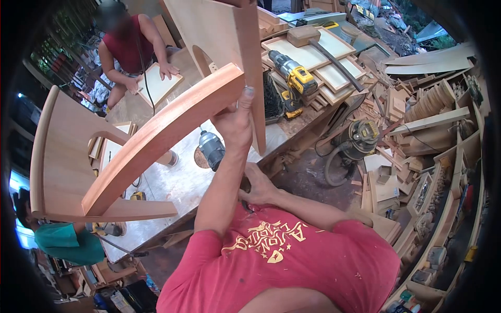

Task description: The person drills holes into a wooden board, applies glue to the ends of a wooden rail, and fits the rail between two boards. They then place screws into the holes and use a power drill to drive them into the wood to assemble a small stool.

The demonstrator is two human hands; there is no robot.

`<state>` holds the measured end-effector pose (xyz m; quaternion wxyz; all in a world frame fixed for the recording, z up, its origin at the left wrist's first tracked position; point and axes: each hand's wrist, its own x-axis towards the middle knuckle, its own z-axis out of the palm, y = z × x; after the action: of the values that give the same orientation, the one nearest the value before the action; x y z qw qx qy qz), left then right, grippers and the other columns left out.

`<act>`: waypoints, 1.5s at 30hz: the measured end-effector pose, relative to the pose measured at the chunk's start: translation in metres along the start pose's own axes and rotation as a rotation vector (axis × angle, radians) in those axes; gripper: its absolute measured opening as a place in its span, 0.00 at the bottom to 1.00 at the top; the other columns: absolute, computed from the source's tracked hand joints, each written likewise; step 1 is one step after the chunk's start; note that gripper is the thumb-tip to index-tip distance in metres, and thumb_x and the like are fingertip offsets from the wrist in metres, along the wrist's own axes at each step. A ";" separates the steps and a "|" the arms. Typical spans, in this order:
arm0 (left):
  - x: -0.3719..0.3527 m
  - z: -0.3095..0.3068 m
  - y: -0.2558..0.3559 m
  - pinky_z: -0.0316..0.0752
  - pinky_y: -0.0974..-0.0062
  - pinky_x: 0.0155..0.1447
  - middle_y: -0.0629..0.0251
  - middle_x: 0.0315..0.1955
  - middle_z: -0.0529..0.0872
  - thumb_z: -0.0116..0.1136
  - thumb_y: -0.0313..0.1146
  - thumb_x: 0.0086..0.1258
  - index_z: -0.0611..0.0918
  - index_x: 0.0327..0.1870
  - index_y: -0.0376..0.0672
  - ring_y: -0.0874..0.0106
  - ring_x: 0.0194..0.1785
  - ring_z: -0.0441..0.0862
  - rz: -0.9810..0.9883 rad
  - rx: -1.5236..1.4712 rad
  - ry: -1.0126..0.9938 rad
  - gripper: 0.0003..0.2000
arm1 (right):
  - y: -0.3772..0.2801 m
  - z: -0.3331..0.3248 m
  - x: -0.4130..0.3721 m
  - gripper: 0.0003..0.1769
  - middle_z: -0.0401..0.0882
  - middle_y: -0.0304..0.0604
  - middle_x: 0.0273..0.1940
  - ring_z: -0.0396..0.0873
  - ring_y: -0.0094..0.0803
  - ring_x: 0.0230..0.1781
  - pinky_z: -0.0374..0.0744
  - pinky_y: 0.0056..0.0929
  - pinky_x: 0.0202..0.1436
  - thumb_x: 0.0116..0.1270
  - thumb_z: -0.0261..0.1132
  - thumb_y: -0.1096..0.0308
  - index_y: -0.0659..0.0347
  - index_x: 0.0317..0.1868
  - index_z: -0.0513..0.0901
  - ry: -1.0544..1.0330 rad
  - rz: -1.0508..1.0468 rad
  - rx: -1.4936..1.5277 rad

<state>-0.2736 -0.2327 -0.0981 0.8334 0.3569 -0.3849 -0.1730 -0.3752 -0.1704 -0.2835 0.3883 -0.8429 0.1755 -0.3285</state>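
My left hand grips the upper end of a curved wooden rail, thumb pressed along its end. The rail spans between two shaped wooden side panels, the left panel and the tall right panel. Below the rail is a power drill with a grey front, its bit pointing up toward the rail's underside. My left forearm covers the rear of the drill. Behind that forearm, my right hand is closed around the drill's mostly hidden handle.
Another person handles a framed panel across the worktable. A person in a green shirt is at left. A yellow drill and a mallet lie on stacked panels. A shop vacuum stands among wood scraps at right.
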 end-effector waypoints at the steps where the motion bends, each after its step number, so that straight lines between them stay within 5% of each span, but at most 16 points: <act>1: 0.000 0.002 0.003 0.72 0.66 0.69 0.60 0.57 0.82 0.74 0.26 0.65 0.76 0.64 0.36 0.69 0.60 0.80 -0.019 -0.020 -0.003 0.27 | -0.001 0.005 0.009 0.44 0.68 0.60 0.65 0.67 0.57 0.68 0.71 0.48 0.70 0.56 0.73 0.63 0.67 0.70 0.64 -0.022 0.002 0.061; 7: 0.000 -0.004 -0.003 0.70 0.63 0.71 0.58 0.60 0.80 0.73 0.27 0.66 0.73 0.67 0.36 0.67 0.63 0.78 -0.021 0.059 -0.018 0.29 | 0.003 0.031 0.044 0.39 0.69 0.60 0.64 0.69 0.59 0.67 0.71 0.47 0.68 0.58 0.73 0.58 0.65 0.67 0.68 0.095 0.140 0.088; 13: 0.000 -0.002 -0.004 0.69 0.63 0.70 0.59 0.59 0.81 0.74 0.31 0.66 0.74 0.67 0.36 0.67 0.63 0.78 -0.001 0.054 0.003 0.30 | 0.022 0.066 0.077 0.34 0.78 0.62 0.58 0.75 0.56 0.62 0.74 0.49 0.61 0.61 0.71 0.50 0.64 0.60 0.76 0.185 0.020 0.125; 17: 0.000 -0.003 -0.004 0.69 0.65 0.69 0.60 0.57 0.82 0.74 0.30 0.65 0.76 0.64 0.36 0.68 0.61 0.79 -0.002 0.074 0.022 0.28 | 0.041 0.067 0.076 0.27 0.84 0.57 0.48 0.83 0.52 0.50 0.79 0.47 0.52 0.59 0.73 0.54 0.63 0.53 0.81 0.017 0.108 0.265; 19: -0.001 -0.002 -0.004 0.70 0.66 0.68 0.60 0.55 0.83 0.75 0.30 0.64 0.78 0.62 0.36 0.69 0.59 0.79 -0.019 0.083 0.040 0.26 | 0.034 0.051 0.060 0.24 0.86 0.55 0.44 0.85 0.51 0.45 0.81 0.45 0.50 0.58 0.75 0.58 0.62 0.50 0.82 0.135 -0.066 0.176; 21: -0.002 -0.017 -0.013 0.72 0.68 0.66 0.60 0.52 0.84 0.75 0.30 0.63 0.80 0.59 0.36 0.71 0.56 0.80 -0.157 0.204 0.038 0.24 | 0.017 0.024 0.040 0.24 0.87 0.51 0.45 0.86 0.46 0.47 0.81 0.40 0.52 0.56 0.77 0.62 0.62 0.51 0.82 -0.002 0.057 0.370; 23: -0.004 -0.009 -0.019 0.75 0.69 0.56 0.62 0.42 0.87 0.70 0.36 0.69 0.84 0.49 0.34 0.71 0.48 0.82 0.004 0.275 0.128 0.16 | 0.007 0.003 0.028 0.27 0.88 0.45 0.46 0.87 0.33 0.46 0.82 0.32 0.51 0.54 0.80 0.63 0.61 0.53 0.81 -0.027 0.128 0.478; 25: -0.003 0.000 -0.006 0.75 0.69 0.60 0.61 0.49 0.85 0.73 0.33 0.67 0.80 0.56 0.35 0.70 0.52 0.82 0.050 0.154 0.091 0.20 | 0.024 -0.005 0.011 0.25 0.88 0.43 0.42 0.87 0.31 0.42 0.83 0.31 0.47 0.55 0.78 0.67 0.62 0.52 0.81 -0.035 0.045 0.131; 29: -0.003 0.003 -0.007 0.75 0.68 0.60 0.61 0.48 0.86 0.74 0.35 0.65 0.82 0.54 0.35 0.69 0.52 0.82 0.094 0.142 0.119 0.21 | 0.017 -0.060 -0.010 0.21 0.88 0.44 0.42 0.87 0.33 0.41 0.83 0.31 0.47 0.55 0.76 0.69 0.62 0.50 0.83 -0.223 0.015 0.230; 30: -0.005 -0.001 -0.009 0.75 0.68 0.59 0.61 0.47 0.86 0.74 0.35 0.65 0.83 0.53 0.35 0.69 0.51 0.82 0.071 0.251 0.134 0.20 | 0.019 -0.073 -0.026 0.21 0.88 0.44 0.42 0.87 0.34 0.41 0.83 0.31 0.47 0.55 0.77 0.68 0.62 0.49 0.84 -0.253 0.008 0.205; 31: -0.006 -0.007 -0.006 0.72 0.69 0.68 0.60 0.57 0.82 0.75 0.26 0.64 0.77 0.62 0.34 0.70 0.61 0.79 -0.150 0.195 0.057 0.26 | 0.019 -0.090 -0.033 0.23 0.88 0.45 0.42 0.87 0.32 0.41 0.83 0.31 0.47 0.52 0.79 0.67 0.61 0.49 0.84 -0.286 -0.065 0.216; 35: -0.004 -0.003 -0.004 0.73 0.68 0.67 0.59 0.57 0.82 0.74 0.26 0.65 0.76 0.63 0.35 0.70 0.60 0.80 -0.031 0.035 0.047 0.26 | -0.027 -0.170 -0.057 0.27 0.87 0.44 0.48 0.86 0.28 0.43 0.84 0.32 0.50 0.54 0.80 0.67 0.63 0.54 0.83 -0.256 0.249 0.255; 38: -0.003 -0.005 -0.001 0.73 0.68 0.67 0.60 0.56 0.82 0.75 0.29 0.64 0.75 0.65 0.36 0.69 0.59 0.80 0.031 0.057 0.069 0.29 | -0.022 -0.209 -0.091 0.36 0.86 0.49 0.51 0.86 0.33 0.44 0.84 0.36 0.52 0.54 0.79 0.70 0.65 0.63 0.76 0.082 0.363 0.548; 40: -0.007 0.001 0.004 0.67 0.65 0.69 0.60 0.58 0.80 0.69 0.33 0.69 0.74 0.66 0.35 0.68 0.62 0.76 0.013 0.061 0.029 0.26 | -0.041 -0.248 -0.075 0.38 0.85 0.53 0.50 0.86 0.36 0.33 0.85 0.33 0.38 0.53 0.78 0.71 0.67 0.65 0.74 0.066 0.474 0.847; 41: -0.007 0.005 0.000 0.67 0.64 0.69 0.60 0.58 0.80 0.69 0.34 0.69 0.73 0.66 0.34 0.68 0.63 0.76 0.004 0.052 0.039 0.27 | -0.041 -0.262 -0.062 0.40 0.84 0.57 0.49 0.85 0.39 0.29 0.84 0.34 0.33 0.56 0.75 0.70 0.71 0.68 0.68 0.093 0.358 0.982; 45: -0.006 0.002 -0.006 0.70 0.65 0.69 0.60 0.59 0.81 0.73 0.33 0.65 0.74 0.66 0.35 0.68 0.62 0.78 0.005 -0.010 0.108 0.30 | -0.012 -0.309 -0.020 0.43 0.77 0.65 0.55 0.83 0.40 0.26 0.83 0.38 0.28 0.65 0.69 0.63 0.76 0.72 0.59 0.027 0.225 1.214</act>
<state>-0.2794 -0.2340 -0.1044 0.8552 0.3604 -0.3395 -0.1535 -0.6024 -0.3192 -0.1333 0.8287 -0.4436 0.0502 -0.3375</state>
